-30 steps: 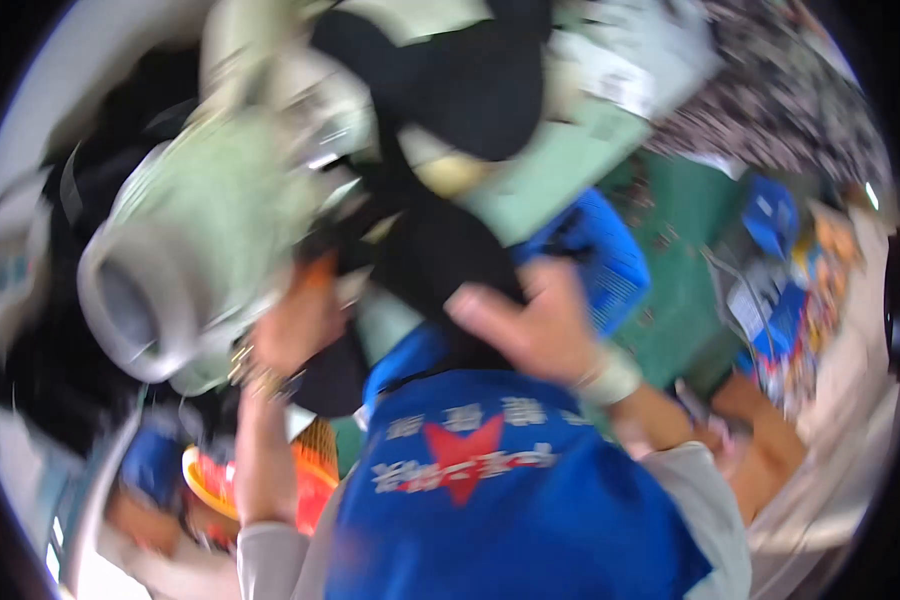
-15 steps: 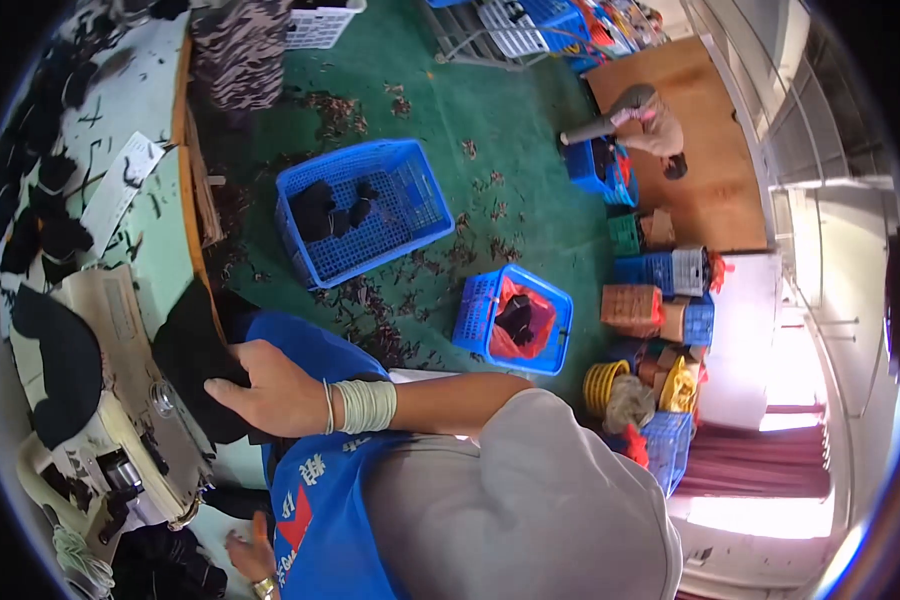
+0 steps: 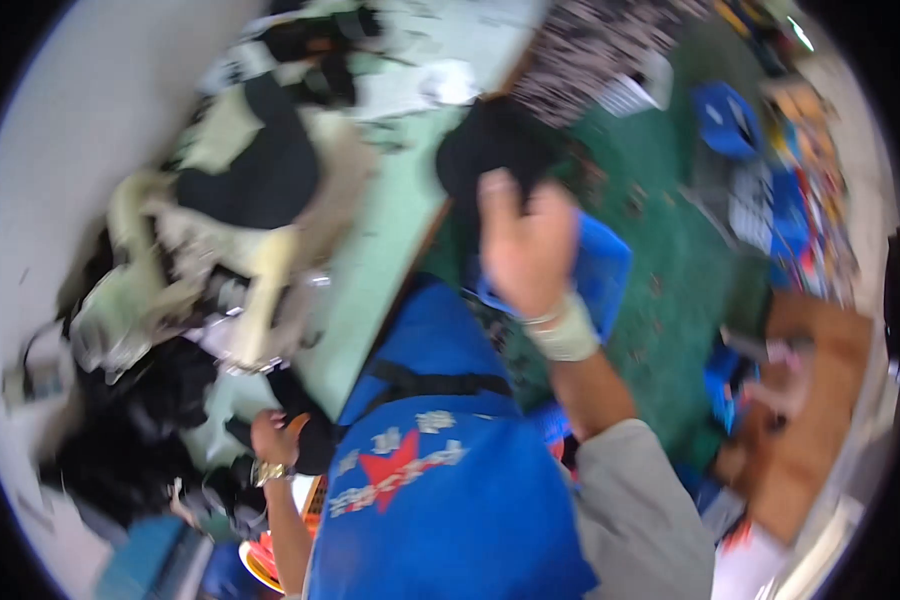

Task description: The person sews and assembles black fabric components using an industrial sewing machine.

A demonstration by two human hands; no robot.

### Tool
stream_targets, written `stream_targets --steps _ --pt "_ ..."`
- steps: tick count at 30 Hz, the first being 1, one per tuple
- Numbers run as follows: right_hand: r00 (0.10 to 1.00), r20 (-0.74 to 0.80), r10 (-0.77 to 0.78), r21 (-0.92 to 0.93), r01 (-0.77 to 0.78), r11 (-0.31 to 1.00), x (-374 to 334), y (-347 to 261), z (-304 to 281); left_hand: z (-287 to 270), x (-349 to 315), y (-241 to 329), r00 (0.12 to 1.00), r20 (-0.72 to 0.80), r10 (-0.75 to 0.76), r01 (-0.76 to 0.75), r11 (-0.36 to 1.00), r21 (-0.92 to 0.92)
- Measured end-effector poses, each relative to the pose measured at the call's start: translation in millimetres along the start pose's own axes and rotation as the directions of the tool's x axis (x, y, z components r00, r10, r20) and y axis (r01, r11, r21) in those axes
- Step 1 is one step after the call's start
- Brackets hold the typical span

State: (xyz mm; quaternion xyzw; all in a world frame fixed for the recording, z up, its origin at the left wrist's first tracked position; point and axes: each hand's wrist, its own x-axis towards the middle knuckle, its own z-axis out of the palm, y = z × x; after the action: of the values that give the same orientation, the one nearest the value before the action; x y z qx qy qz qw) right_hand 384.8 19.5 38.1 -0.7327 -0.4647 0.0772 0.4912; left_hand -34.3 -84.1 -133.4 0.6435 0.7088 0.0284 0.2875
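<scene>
My right hand [image 3: 523, 245] is raised over the table's edge and grips a piece of black fabric [image 3: 492, 150] by its lower edge. A wristband and bangles sit on that wrist. My left hand [image 3: 282, 437] is low at the left, closed on another black piece [image 3: 315, 445] next to a heap of dark material; a gold watch is on that wrist. My blue apron with a red star [image 3: 440, 480] fills the lower middle. The picture is blurred by motion.
A pale green sewing machine [image 3: 210, 270] stands on the light green table [image 3: 380, 260] with black pieces piled around it. A blue crate [image 3: 600, 275] sits under my right hand on the green floor [image 3: 670, 230]. More blue crates [image 3: 725, 120] and a brown board [image 3: 810, 400] lie to the right.
The view has swung back from the floor toward the table. My right hand has lifted with the black fabric from beside the apron up over the table's edge.
</scene>
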Motion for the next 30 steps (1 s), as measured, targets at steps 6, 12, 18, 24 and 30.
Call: stream_targets --steps 6,12,18,24,30 --pt "0.736 0.262 -0.625 0.026 0.642 0.767 61 -39 128 5 -24 32 0.963 -0.147 -0.224 0.237 0.968 0.079" --pt "0.605 0.605 -0.518 -0.207 0.747 0.631 -5 -7 215 17 -27 54 0.938 -0.233 -0.257 0.280 0.957 0.073" --pt "0.537 0.673 -0.509 -0.139 0.768 0.626 1 -10 213 22 -28 40 0.959 -0.233 -0.161 0.195 0.972 0.131" --pt "0.564 0.657 -0.500 0.078 0.609 0.789 -11 -26 180 4 -33 38 0.976 -0.096 -0.197 0.210 0.965 0.155" --pt "0.051 0.970 -0.239 0.244 -0.297 0.923 -86 -46 130 -101 -25 96 0.993 0.115 0.042 -0.011 0.966 -0.259"
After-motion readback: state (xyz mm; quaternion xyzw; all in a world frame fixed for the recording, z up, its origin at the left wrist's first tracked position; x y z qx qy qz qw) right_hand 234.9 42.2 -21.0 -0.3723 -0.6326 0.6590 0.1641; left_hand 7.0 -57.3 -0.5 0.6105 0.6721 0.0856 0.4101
